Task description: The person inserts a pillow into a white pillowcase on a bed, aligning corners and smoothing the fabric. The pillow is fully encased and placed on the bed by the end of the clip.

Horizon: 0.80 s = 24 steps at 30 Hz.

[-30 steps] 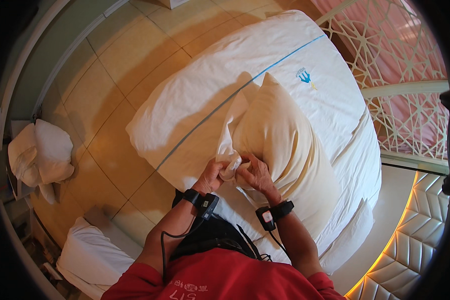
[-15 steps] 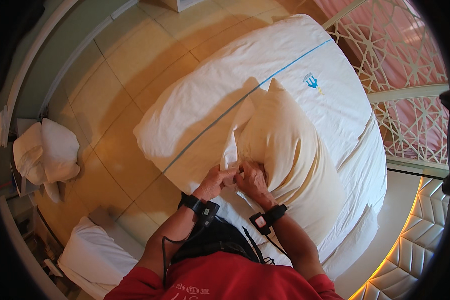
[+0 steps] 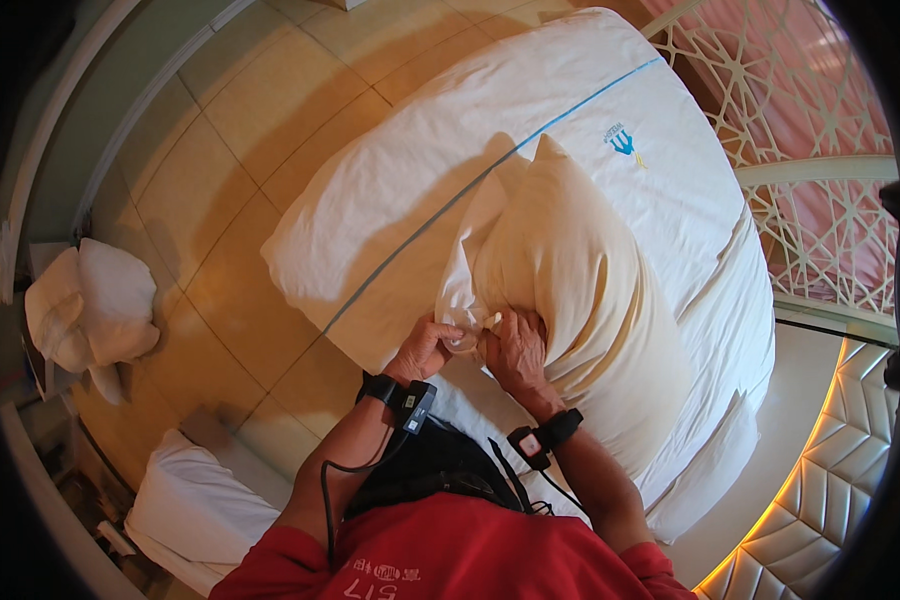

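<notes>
A plump pillow (image 3: 570, 250) in a pale case lies aslant on the white bed cover (image 3: 410, 190), close in front of me. The loose end of its pillowcase (image 3: 457, 275) hangs in folds along the pillow's left side. My left hand (image 3: 425, 347) is closed, thumb and fingers pinching the edge of that loose cloth. My right hand (image 3: 517, 350) lies against the pillow's near left side, its fingers curled and closed on the cloth close to the left hand. A small gap separates the hands, with crumpled fabric between them. The right fingertips are partly hidden.
Another white pillow (image 3: 715, 470) lies at the bed's right edge. White bedding is heaped on a stand (image 3: 95, 305) at left and on a seat (image 3: 195, 505) at lower left. A lattice screen (image 3: 820, 230) and padded headboard (image 3: 820, 490) border the right. Tiled floor (image 3: 220, 230) runs along the left.
My hands have moved slightly apart, the left shifting left and the right a little right. More crumpled cloth shows between them. The pillow stays on the bed.
</notes>
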Motion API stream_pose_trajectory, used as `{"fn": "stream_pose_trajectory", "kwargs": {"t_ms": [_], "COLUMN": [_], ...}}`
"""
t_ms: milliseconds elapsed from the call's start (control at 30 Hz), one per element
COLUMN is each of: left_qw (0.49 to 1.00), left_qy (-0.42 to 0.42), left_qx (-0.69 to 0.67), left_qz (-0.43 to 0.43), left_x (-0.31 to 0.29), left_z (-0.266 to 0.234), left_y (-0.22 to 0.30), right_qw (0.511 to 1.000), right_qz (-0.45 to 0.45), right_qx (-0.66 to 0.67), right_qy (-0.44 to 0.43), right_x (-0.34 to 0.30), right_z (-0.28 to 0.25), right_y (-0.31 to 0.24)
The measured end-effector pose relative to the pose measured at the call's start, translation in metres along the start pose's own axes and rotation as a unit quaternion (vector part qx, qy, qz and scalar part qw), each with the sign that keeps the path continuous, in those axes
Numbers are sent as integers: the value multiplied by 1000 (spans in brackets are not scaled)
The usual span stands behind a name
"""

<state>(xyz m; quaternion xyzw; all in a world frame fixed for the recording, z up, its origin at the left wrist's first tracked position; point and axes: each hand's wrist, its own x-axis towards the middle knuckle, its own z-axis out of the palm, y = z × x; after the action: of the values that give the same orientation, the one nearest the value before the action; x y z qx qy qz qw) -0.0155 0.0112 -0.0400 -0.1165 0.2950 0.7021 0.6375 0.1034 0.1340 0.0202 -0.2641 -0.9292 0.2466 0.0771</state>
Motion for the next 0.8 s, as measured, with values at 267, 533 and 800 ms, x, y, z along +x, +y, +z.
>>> {"fn": "stream_pose_trajectory", "kwargs": {"t_ms": [267, 533, 800], "left_qw": [995, 999, 998], "left_qy": [-6, 10, 59], "left_qx": [-91, -47, 28], "left_qz": [-35, 0, 21], "left_x": [-4, -8, -6], "left_z": [22, 23, 17], "left_y": [9, 9, 4], "right_qw": [984, 876, 961], "right_qz": [20, 225, -137], "right_qx": [178, 426, 122], "right_qy": [-22, -38, -208], "right_x": [14, 16, 21], "right_z": [-54, -102, -120], "right_y": [2, 11, 2]}}
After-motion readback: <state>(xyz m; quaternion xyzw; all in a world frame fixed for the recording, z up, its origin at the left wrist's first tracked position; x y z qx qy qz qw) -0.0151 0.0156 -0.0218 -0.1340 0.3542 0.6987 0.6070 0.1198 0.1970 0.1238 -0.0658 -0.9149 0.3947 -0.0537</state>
